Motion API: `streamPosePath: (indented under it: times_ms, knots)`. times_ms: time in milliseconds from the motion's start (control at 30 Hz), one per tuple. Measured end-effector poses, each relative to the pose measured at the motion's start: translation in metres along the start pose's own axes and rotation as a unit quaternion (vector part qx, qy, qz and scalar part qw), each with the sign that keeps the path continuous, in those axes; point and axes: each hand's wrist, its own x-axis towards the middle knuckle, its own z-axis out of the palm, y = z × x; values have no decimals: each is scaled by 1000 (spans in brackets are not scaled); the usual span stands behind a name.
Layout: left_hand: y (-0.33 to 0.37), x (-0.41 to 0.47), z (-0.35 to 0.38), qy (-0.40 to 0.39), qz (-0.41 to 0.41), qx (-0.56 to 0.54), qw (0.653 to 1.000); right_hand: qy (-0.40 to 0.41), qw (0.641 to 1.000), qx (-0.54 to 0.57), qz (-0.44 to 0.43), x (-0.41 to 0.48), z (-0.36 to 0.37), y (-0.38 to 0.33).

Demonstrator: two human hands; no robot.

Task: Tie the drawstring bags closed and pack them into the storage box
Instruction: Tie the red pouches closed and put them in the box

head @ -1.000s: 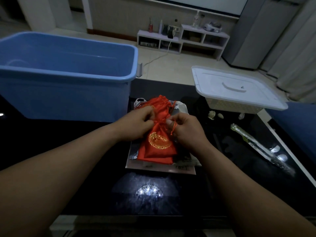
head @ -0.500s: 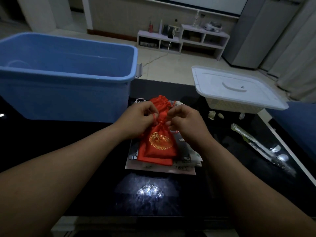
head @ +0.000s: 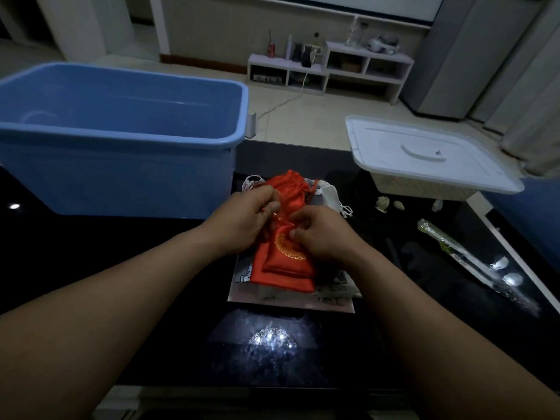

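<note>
Left hand (head: 242, 221) and right hand (head: 321, 234) have closed in on the red bag (head: 285, 265), fingers (head: 272, 206) pinching its cord (head: 312, 189); knotting seems under way. It lies mid-bench (head: 121, 268), right of the box (head: 121, 140).

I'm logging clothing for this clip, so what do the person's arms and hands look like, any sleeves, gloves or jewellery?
Both forearms are bare to the frame's edge, no sleeves showing. The left hand and right hand wear no gloves, and no watch or wristband is visible. Rings cannot be judged in this dim light.
</note>
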Motion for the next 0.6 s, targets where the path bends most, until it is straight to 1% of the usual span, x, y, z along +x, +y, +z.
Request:
streamPosePath:
  times_ms: [167,267,367,433,500,567,600]
  knots:
    - [-5,0,-2,-41,-4,43,998,9,1000,7,16,5,3,1]
    - [-5,0,-1,-75,-17,54,996,12,999,16,46,13,7,3]
    - [-3,-1,1,-105,-37,81,990,-14,998,-47,49,16,9,2]
    - [-3,0,5,-119,-30,123,985,-19,998,-45,48,16,10,2]
    - [-2,0,6,-115,-31,132,984,-3,998,11,55,17,11,4]
    - [-1,0,4,-110,-38,129,985,15,989,126,77,15,12,9]
    - [-1,0,3,-113,-39,128,985,23,977,193,85,12,12,11]
